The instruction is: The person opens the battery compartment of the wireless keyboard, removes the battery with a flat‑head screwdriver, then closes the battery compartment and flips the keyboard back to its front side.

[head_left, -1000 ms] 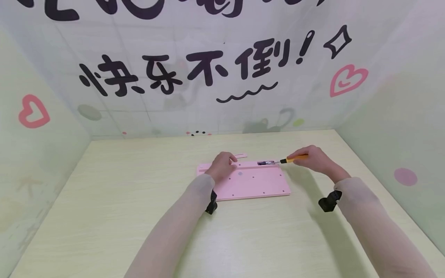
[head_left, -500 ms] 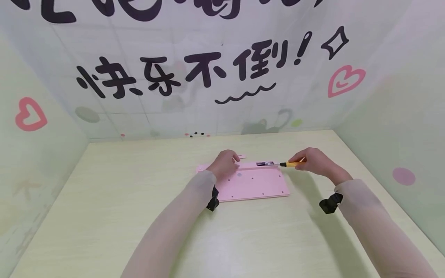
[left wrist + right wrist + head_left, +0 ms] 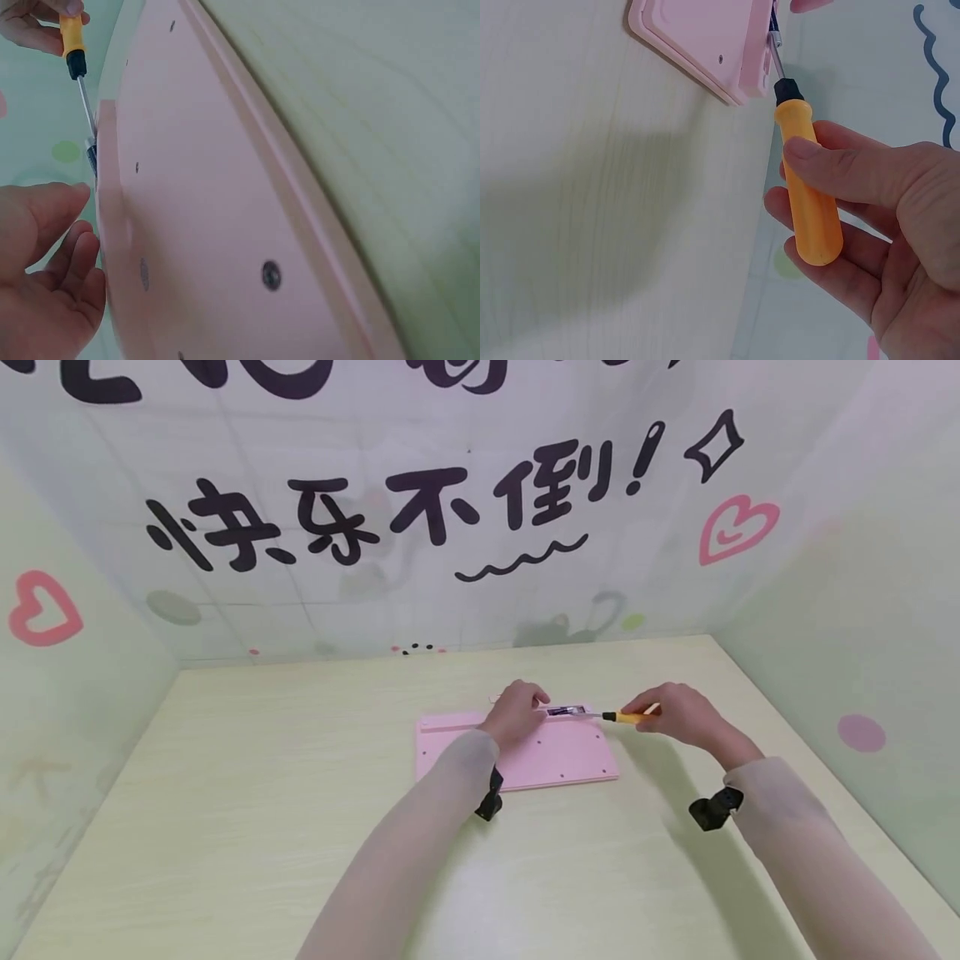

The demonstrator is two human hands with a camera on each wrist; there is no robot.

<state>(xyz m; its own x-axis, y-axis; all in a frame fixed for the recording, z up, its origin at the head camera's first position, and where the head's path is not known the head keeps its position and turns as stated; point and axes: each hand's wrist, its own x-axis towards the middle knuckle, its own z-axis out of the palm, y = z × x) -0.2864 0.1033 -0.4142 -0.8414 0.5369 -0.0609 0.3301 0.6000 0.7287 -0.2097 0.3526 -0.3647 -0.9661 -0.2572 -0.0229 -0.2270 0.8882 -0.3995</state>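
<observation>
A pink keyboard (image 3: pixel 558 760) lies underside up on the table, dark screws dotted over it. In its raised back ridge an open battery compartment (image 3: pixel 566 711) shows, and a dark and silver battery (image 3: pixel 91 156) sticks up there in the left wrist view. My right hand (image 3: pixel 877 202) grips the yellow handle of a screwdriver (image 3: pixel 810 187), its metal shaft reaching into the compartment's right end. My left hand (image 3: pixel 45 262) is at the ridge just left of the compartment, thumb and fingers apart with nothing between them. Its forearm hides part of the keyboard.
The slim pink battery cover (image 3: pixel 493 698) lies behind the keyboard, mostly hidden by the left hand. A pale wooden table (image 3: pixel 262 793) surrounds it. A printed back wall (image 3: pixel 337 610) and two side walls enclose the table.
My left hand has moved right along the ridge, up beside the battery compartment. The right hand keeps the screwdriver at the compartment's right end, its handle now a little lower. The head view has shifted slightly.
</observation>
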